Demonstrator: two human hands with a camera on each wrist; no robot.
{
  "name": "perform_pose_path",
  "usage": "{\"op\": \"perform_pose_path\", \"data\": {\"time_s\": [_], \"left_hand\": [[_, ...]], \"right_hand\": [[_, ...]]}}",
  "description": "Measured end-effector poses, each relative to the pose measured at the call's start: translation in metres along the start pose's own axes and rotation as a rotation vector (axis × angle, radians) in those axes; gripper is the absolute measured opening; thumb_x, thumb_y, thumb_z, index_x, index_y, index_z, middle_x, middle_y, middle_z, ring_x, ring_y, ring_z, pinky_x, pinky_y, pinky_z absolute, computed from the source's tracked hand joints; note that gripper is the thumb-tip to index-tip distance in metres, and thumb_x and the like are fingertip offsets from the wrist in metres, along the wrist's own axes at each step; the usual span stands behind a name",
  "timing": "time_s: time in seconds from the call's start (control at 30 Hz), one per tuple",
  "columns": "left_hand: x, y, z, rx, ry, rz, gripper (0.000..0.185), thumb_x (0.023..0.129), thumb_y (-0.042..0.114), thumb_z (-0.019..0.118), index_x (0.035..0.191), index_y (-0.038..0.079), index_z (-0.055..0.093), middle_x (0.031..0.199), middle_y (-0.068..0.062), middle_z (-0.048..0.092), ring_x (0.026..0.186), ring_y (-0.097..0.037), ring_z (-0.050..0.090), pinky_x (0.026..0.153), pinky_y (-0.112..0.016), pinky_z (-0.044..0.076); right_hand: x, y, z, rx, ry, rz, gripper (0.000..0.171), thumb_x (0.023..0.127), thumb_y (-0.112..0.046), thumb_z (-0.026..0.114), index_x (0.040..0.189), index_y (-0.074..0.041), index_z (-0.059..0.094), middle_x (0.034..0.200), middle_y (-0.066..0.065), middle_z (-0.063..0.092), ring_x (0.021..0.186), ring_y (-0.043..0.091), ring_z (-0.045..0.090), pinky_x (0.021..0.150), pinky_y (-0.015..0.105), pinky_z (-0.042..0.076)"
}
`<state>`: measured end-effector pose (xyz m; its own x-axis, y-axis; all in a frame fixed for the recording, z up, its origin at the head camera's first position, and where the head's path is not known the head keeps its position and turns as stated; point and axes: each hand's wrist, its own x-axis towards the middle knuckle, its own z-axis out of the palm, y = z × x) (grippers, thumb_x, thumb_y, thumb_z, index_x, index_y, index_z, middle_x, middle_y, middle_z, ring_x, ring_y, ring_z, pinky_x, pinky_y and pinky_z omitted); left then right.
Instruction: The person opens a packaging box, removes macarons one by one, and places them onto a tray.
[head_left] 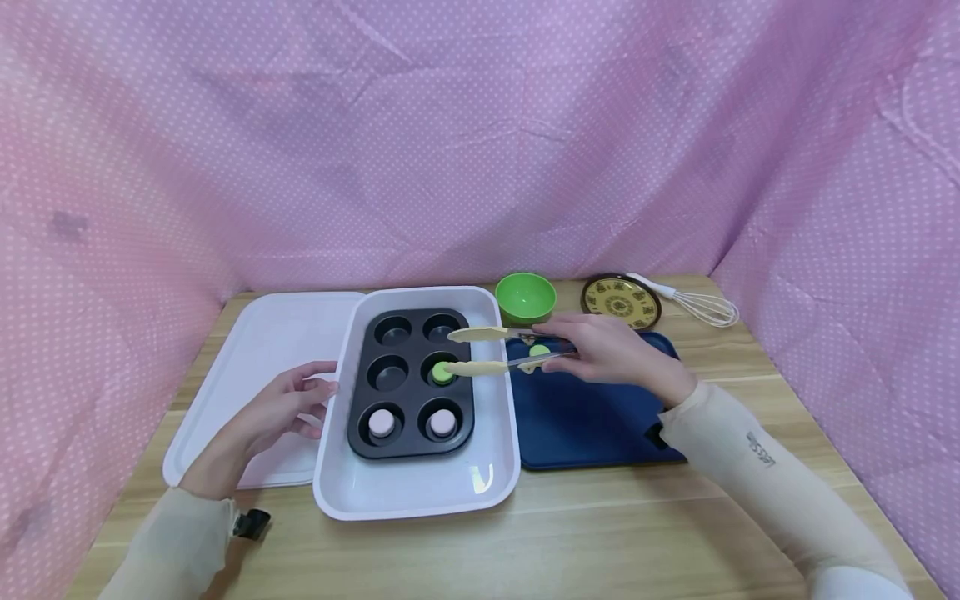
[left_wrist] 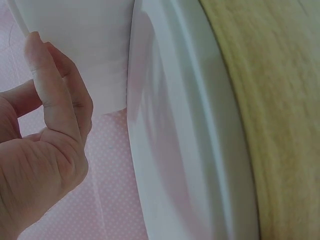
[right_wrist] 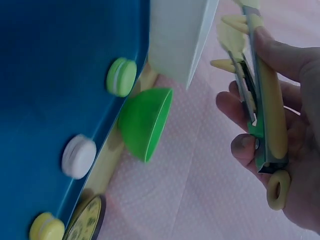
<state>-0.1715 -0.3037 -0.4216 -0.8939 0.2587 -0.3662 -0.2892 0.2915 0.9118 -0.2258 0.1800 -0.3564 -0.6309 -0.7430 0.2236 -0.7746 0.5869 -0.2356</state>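
The tongs point(head_left: 480, 350) are lying nearly level, their long axis running across the table from right to left, with the handle end in the right hand point(head_left: 607, 350) and the two yellow tips pointing left over the muffin tin point(head_left: 411, 383). The arms of the tongs are standing apart; the lower tip is sitting at a green macaron point(head_left: 442, 372) in the tin's middle right cup, though whether it is touching cannot be told. The right hand is curling its fingers point(right_wrist: 245, 147) round the handle, gripping it above the blue tray point(head_left: 592, 421).

The left hand point(head_left: 288, 408) is resting with relaxed fingers at the left rim of the white dish point(head_left: 420, 492), holding nothing; its thumb point(left_wrist: 47, 85) is lying against a white edge. The tin is sitting inside this dish, and two pale macarons point(head_left: 381, 422) are filling its nearest cups. A white lid point(head_left: 255, 367) is lying just left of the dish.

Everything is standing on a wooden table point(head_left: 570, 533). Farther back, a green bowl point(head_left: 526, 297), a patterned plate point(head_left: 621, 301) and a whisk point(head_left: 693, 304) are lined along the far edge. Pink dotted cloth point(head_left: 480, 142) is hanging round three sides
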Motion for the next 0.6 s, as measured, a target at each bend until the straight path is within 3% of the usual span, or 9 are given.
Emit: {"op": "perform_pose_path", "data": {"time_s": [0.3, 0.6], "left_hand": [[0.0, -0.001, -0.001, -0.006, 0.004, 0.003, 0.066, 0.103, 0.027, 0.062, 0.155, 0.002, 0.03, 0.107, -0.006, 0.066, 0.081, -0.02, 0.069, 0.064, -0.037, 0.062], [0.001, -0.001, -0.001, -0.011, 0.0, 0.003, 0.066, 0.103, 0.026, 0.062, 0.155, 0.002, 0.031, 0.107, -0.006, 0.066, 0.081, -0.02, 0.069, 0.064, -0.037, 0.062]], "right_hand": [[0.033, -0.011, 0.008, -0.057, -0.093, -0.007, 0.043, 0.09, -0.033, 0.08, 0.125, -0.008, 0.071, 0.093, 0.001, 0.068, 0.063, 0.008, 0.05, 0.054, 0.028, 0.046], [0.057, -0.021, 0.003, -0.101, -0.231, -0.015, 0.039, 0.091, -0.032, 0.079, 0.124, -0.013, 0.073, 0.107, 0.005, 0.072, 0.07, 0.014, 0.053, 0.056, 0.032, 0.047]]}}
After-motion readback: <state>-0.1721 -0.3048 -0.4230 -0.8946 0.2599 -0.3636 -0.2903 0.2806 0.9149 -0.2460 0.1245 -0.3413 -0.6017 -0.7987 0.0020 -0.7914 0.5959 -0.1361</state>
